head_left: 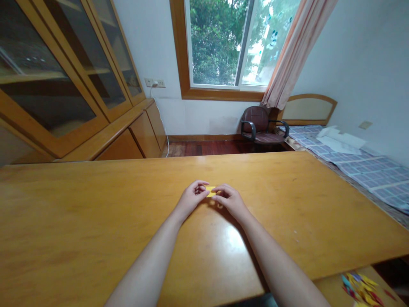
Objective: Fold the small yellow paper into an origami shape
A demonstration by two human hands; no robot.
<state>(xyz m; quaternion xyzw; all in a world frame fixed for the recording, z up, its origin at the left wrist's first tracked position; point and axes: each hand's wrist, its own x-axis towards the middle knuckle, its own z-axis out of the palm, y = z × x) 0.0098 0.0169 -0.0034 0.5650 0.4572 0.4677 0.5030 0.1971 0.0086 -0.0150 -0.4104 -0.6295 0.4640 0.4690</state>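
- Hands first: the left hand [193, 195] and right hand [229, 199] face each other at the centre of the frame, each pinching one side of a yellow piece [210, 192].
- Worktop [96, 226] of glossy wood, spanning the frame's middle and lower part.
- Cabinet [79, 76] with glazed doors, upper left.
- Window [214, 42], top centre, trees outside.
- Bed [361, 168] with a checked cover, at the right edge.
- Pink curtain [297, 55], hanging right of the window.
- Dark red armchair [258, 123], upper right of centre.
- Colourful scraps [362, 288] (mostly yellow, some red and blue), heaped lower right.
- Smallest, the yellow piece: between the fingertips, over the worktop (whether touching it, I cannot tell).
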